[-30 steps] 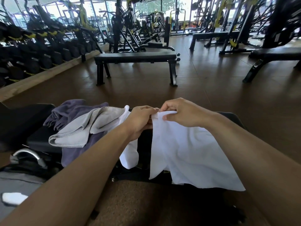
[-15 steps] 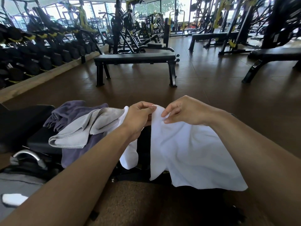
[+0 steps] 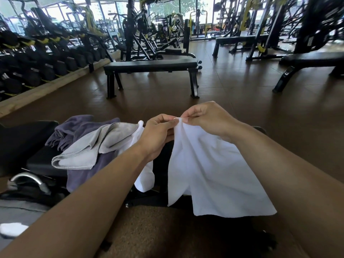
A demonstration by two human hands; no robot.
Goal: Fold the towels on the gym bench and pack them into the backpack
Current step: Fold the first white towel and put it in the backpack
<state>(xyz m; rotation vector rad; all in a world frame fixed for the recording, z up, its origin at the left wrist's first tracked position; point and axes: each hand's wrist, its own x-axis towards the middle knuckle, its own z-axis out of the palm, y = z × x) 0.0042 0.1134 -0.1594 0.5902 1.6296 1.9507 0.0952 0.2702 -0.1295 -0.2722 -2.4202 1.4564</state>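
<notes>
White cotton towel (image 3: 214, 170) hangs over the black padded gym bench (image 3: 42, 161) | left hand (image 3: 158, 135) and right hand (image 3: 206, 118) both pinch its top edge, fingertips nearly touching | light grey towel (image 3: 96, 146) lies on a purple towel (image 3: 83, 127), heaped just left.

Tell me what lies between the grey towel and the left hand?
In the head view, only a white towel edge shows between the grey towel and the left hand.
</notes>
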